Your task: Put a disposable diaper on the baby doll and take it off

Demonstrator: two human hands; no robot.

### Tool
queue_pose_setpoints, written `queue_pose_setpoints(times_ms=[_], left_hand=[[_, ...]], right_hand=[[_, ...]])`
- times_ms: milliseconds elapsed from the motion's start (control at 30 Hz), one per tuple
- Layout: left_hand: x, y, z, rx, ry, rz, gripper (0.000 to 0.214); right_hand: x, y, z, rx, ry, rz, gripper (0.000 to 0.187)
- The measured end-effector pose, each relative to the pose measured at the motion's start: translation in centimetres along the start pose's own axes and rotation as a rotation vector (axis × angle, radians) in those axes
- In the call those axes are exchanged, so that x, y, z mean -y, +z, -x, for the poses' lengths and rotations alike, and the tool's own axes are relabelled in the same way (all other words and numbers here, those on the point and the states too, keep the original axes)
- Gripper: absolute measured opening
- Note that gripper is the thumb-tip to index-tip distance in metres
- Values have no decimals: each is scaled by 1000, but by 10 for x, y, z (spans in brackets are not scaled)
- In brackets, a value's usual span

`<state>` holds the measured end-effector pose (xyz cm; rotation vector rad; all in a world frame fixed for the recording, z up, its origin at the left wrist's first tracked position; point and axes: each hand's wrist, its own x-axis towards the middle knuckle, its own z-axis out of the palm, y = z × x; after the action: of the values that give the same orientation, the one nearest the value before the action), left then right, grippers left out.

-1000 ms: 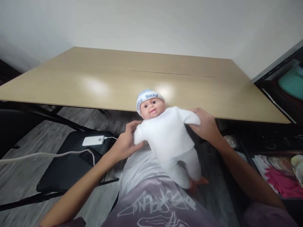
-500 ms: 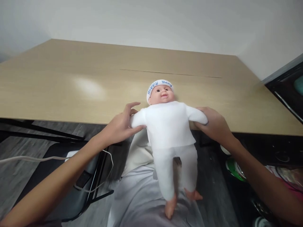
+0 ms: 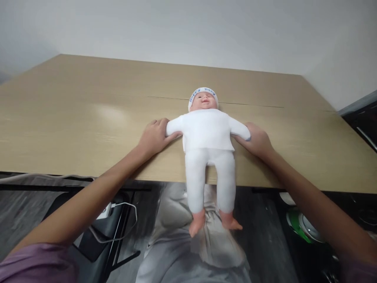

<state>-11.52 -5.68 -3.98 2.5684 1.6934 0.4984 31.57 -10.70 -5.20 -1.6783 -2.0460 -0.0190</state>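
A baby doll [image 3: 208,131] in a white top, white trousers and a white "Happy Baby" headband lies face up on the wooden table [image 3: 88,149]. Its bare feet stick out past the table's front edge, above my lap. My left hand [image 3: 155,135] is closed round the doll's arm on the left side. Round the other arm, on the right side, my right hand [image 3: 257,138] is closed in the same way. Some fingers of both hands are hidden under the doll's arms.
Left of my legs stands a black chair [image 3: 88,251] with a white charger [image 3: 104,211] and cable on it. Below the table at the right are dark shelves or a box with a green and white item [image 3: 300,226]. A black object [image 3: 361,120] borders the table's right side.
Both hands have moved the doll forward, further onto the table. Its body now lies flatter, and its legs have come up from my lap to the table's edge.
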Motion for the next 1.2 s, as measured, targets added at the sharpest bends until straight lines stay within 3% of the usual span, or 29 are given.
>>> queue_pose_setpoints(times_ms=[200, 467, 600, 700, 867, 1200], left_hand=[[23, 17, -59, -44, -13, -24, 71], [56, 44, -147, -157, -14, 38, 77], [70, 58, -194, -169, -13, 54, 81], [77, 62, -214, -179, -7, 53, 84], [77, 60, -213, -211, -9, 27, 87], [74, 54, -171, -246, -171, 68, 77]], right_hand=[[-24, 22, -62, 12, 28, 11, 74], [-53, 50, -144, -65, 11, 32, 68], [-71, 67, -180, -108, 3, 60, 74], [-82, 76, -196, -122, 8, 60, 82], [-90, 82, -205, -80, 18, 43, 87], [-89, 78, -182, -161, 32, 21, 90]])
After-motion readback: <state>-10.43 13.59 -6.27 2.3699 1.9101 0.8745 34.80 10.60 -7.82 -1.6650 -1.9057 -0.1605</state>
